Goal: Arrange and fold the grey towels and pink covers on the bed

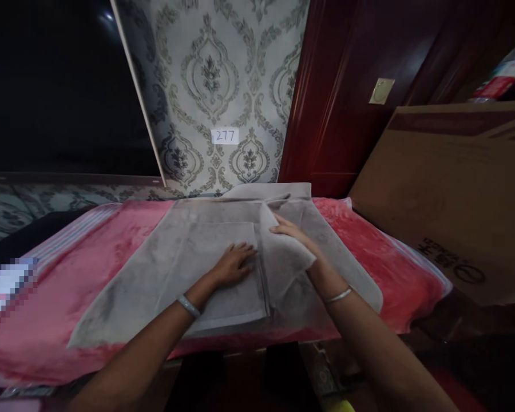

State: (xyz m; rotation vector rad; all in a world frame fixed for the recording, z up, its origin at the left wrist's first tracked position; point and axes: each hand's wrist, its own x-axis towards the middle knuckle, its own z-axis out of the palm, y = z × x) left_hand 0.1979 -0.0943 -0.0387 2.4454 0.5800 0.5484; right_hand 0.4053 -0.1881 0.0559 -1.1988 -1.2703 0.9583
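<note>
A thin grey-white cloth sheet [154, 263] lies spread over a pink blanket [90, 269]. On it rests a folded grey rectangle [236, 286]. My left hand [234, 262] lies flat on that folded piece, fingers stretched out. My right hand [294, 237] is beside it, fingers extended under or against a lifted flap of the sheet [283, 257]; whether it pinches the flap is not visible. Both wrists wear silver bangles.
A large cardboard box [450, 189] leans at the right. Behind stand a dark red wooden door [343, 97], patterned wallpaper with a small label reading 277 [225, 135], and a dark screen [55, 86] at the left.
</note>
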